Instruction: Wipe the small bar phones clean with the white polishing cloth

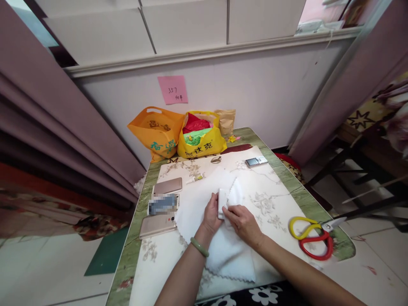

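Note:
A white cloth (204,229) with a scalloped edge is spread over the table in front of me. My left hand (212,214) is closed around a small white rectangular object (221,202), phone-like in shape, above the cloth; its exact kind I cannot make out. From the right, my right hand (244,223) pinches a fold of the cloth against that object's lower edge. A raised corner of the cloth (235,193) stands beside the fingers. The palm sides of both hands are hidden.
Left of the cloth lie a rose-gold phone (168,185), a blurred-screen phone (163,205) and a gold phone (157,225). A keypad phone (256,161) lies far right, scissors (314,237) near right. Orange (159,136) and yellow (204,146) bags stand at the back.

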